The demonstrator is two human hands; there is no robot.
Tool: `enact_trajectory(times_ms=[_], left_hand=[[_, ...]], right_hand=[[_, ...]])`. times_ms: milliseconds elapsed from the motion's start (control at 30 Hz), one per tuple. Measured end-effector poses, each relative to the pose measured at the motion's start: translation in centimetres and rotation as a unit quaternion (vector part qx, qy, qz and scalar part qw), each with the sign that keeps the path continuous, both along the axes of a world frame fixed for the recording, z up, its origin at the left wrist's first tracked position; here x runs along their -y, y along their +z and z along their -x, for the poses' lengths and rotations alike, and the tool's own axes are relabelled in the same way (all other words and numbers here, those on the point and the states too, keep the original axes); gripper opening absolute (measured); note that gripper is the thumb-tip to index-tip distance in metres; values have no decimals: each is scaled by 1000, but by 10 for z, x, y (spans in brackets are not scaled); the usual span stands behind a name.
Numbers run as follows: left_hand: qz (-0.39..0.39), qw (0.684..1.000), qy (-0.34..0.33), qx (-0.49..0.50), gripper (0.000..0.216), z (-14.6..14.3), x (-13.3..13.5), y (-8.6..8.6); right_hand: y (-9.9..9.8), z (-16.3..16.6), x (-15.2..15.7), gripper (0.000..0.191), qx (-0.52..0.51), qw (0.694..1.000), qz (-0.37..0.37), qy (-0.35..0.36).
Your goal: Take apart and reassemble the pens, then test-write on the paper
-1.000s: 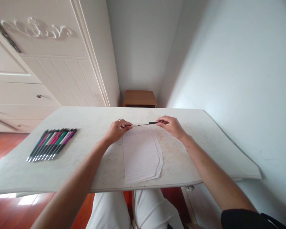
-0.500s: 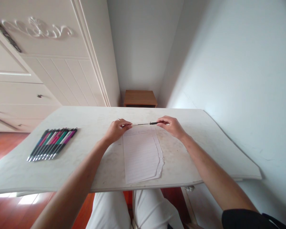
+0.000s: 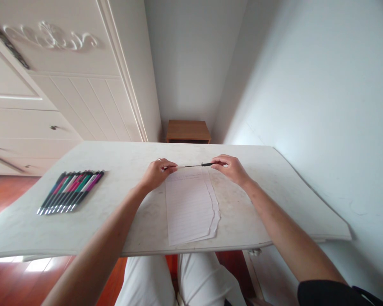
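Observation:
Above the far edge of the lined paper sheets (image 3: pixel 189 208), both hands hold parts of a pulled-apart pen. My left hand (image 3: pixel 158 174) is closed, thumb and fingers pinching the white pen barrel (image 3: pixel 181 166). My right hand (image 3: pixel 230 168) pinches the black pen section (image 3: pixel 207 164). A thin dark refill (image 3: pixel 193 165) spans the gap between the two parts, roughly level. The fingers partly cover both pen parts. Faint writing shows near the top of the upper sheet, and the right edges of the sheets are torn.
A row of several coloured pens (image 3: pixel 70 191) lies side by side on the left of the white table (image 3: pixel 124 155). A pale cabinet (image 3: pixel 67 93) stands behind at the left, a small wooden stand (image 3: pixel 189 129) beyond the table, and a wall (image 3: pixel 322 106) at the right.

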State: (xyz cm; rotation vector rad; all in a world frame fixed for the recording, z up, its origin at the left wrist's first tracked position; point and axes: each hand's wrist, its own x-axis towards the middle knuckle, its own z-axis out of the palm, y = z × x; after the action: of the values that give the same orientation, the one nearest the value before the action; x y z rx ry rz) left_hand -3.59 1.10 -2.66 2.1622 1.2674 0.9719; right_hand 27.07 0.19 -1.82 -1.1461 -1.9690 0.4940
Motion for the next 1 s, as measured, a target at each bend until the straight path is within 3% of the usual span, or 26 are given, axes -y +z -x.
enact_trajectory(times_ms=[700,1000], left_hand=[[-24,998,-49,-19,22,-14,11,2],[-21,998,-46,-23,24,-15,13,3]], right_hand=[[-7,33,12,23,-14,997,8,70],[-9,35,12,22,-29,998,7,59]])
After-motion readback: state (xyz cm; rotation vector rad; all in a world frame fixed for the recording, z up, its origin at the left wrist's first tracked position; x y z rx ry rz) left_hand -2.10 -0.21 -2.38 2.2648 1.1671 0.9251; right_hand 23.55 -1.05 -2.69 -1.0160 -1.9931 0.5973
